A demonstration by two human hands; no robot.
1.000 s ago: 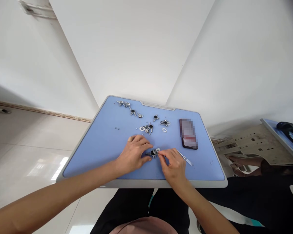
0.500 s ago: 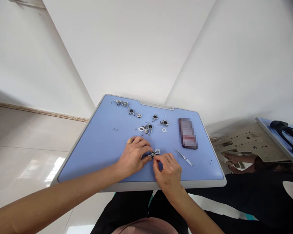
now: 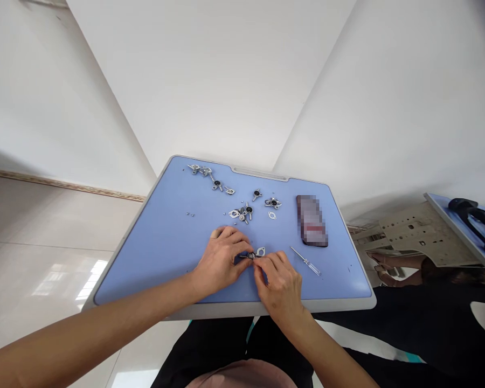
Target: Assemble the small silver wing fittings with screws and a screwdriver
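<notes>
Close to the near edge of the blue table [image 3: 153,253], both hands meet at a small metal valve [image 3: 251,255] with a dark round middle. My left hand [image 3: 224,256] pinches its left side between thumb and fingers. On its right side, the fingertips of my right hand [image 3: 281,283] are closed together, and they cover what they grip. A flat two-eared metal plate [image 3: 261,251] shows just behind the right fingertips; whether it is joined to the valve I cannot tell. To the right of my right hand lies a small screwdriver [image 3: 306,262] with a clear handle.
Beyond my hands lie a cluster of valve parts [image 3: 243,212], two more valves [image 3: 257,194] [image 3: 273,203] and a loose flat plate [image 3: 272,215]. A row of valves [image 3: 205,171] sits far left. Tiny screws [image 3: 190,214] are scattered about. A phone [image 3: 312,221] lies right; another person's dark-clothed leg [image 3: 428,318] is beside the table.
The valve has tilted slightly between my fingers, so its dark round face shows less. My right hand has shifted a little; my left hand stays nearly still.
</notes>
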